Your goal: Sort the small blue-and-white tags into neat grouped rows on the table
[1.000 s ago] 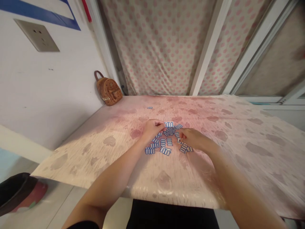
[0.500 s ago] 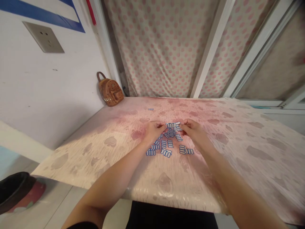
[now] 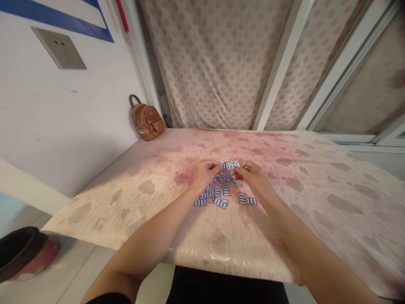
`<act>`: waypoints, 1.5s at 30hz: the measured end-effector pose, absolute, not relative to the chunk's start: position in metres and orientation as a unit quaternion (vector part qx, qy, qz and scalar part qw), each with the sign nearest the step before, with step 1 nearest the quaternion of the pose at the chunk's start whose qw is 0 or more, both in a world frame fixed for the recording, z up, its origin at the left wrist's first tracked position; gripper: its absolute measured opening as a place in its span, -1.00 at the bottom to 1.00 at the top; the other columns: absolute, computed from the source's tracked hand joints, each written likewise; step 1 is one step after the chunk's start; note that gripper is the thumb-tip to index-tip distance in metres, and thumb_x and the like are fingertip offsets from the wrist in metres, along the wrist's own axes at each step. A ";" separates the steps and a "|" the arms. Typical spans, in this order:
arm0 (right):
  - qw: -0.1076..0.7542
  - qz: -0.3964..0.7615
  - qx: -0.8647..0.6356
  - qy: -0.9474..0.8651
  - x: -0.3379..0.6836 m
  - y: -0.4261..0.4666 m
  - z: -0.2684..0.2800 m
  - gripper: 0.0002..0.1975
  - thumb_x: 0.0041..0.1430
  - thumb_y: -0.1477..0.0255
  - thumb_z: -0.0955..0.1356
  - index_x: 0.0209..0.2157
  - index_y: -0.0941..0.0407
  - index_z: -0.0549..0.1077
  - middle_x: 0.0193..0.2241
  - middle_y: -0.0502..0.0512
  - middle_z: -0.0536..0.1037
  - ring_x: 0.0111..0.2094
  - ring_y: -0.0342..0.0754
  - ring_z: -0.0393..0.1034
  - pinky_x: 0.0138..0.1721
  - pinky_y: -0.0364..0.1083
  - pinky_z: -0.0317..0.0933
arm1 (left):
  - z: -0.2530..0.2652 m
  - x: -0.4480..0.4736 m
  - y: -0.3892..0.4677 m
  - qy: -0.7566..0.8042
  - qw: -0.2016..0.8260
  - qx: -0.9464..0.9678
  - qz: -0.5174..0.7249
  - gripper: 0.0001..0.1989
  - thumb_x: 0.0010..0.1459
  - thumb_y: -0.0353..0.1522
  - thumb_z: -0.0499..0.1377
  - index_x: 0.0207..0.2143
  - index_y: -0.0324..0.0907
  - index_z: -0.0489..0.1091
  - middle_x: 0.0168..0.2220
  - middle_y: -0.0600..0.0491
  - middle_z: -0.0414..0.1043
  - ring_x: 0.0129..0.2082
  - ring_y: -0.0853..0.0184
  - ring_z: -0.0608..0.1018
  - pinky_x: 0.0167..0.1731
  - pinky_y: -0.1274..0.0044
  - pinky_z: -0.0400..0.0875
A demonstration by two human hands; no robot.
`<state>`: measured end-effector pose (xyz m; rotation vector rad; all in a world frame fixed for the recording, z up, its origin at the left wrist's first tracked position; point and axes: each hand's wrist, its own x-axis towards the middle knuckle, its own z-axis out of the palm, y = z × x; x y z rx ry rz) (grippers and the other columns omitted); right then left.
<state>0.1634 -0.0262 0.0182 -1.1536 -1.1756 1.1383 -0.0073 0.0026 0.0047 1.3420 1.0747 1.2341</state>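
Observation:
Above the pile, my left hand [image 3: 206, 172] is closed in a pinch on a small flat blue-and-white piece [image 3: 224, 165]. Opposite it, my right hand [image 3: 252, 174] pinches another such piece [image 3: 234, 165], with white bars edged in blue. The two pieces meet or overlap between my fingertips; whether they are joined I cannot tell. Just below lies a loose heap of similar pieces [image 3: 225, 191], some overlapping. A pair of them [image 3: 247, 199] sits to the right of the heap, and one lone piece [image 3: 200, 145] lies farther back.
A patterned cloth covers the table [image 3: 152, 219]. At its far left corner a small brown backpack [image 3: 148, 121] leans on the wall, below a socket plate [image 3: 60, 48]. Dotted curtains [image 3: 215, 63] hang behind the table. A dark-lined bin [image 3: 34, 253] stands on the floor at left.
My right hand has moved slightly left, bringing its piece over or against the one in my left hand. The left hand has hardly moved.

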 end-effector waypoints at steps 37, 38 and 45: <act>0.482 0.268 -0.554 -0.624 0.164 -0.017 -0.007 -0.78 0.08 0.23 0.34 -0.31 0.08 0.36 -0.57 -0.06 0.43 -0.55 -0.07 0.32 -0.49 -0.10 0.15 | 0.009 -0.006 -0.002 0.420 0.533 0.553 0.484 -0.92 0.14 -0.44 0.27 -0.38 -0.28 0.57 -0.47 0.00 0.59 -0.48 0.41 0.58 -0.41 0.61 0.46; 0.482 0.242 -0.553 -0.635 0.165 -0.017 -0.006 -0.73 0.08 0.25 0.35 -0.20 0.08 0.38 -0.54 -0.06 0.43 -0.53 -0.07 0.33 -0.48 -0.10 0.16 | 0.010 -0.006 -0.002 0.425 0.532 0.549 0.484 -0.91 0.14 -0.45 0.26 -0.39 -0.28 0.57 -0.48 0.01 0.58 -0.49 0.41 0.58 -0.42 0.61 0.46; 0.425 0.153 -0.519 -0.725 0.167 -0.024 0.005 -0.59 0.19 0.39 0.30 0.08 0.03 0.44 -0.30 0.05 0.49 -0.41 -0.06 0.37 -0.31 -0.06 0.26 | 0.015 -0.008 0.000 0.426 0.551 0.533 0.480 -0.92 0.11 -0.45 0.29 -0.43 -0.27 0.56 -0.51 0.03 0.57 -0.49 0.40 0.58 -0.40 0.60 0.48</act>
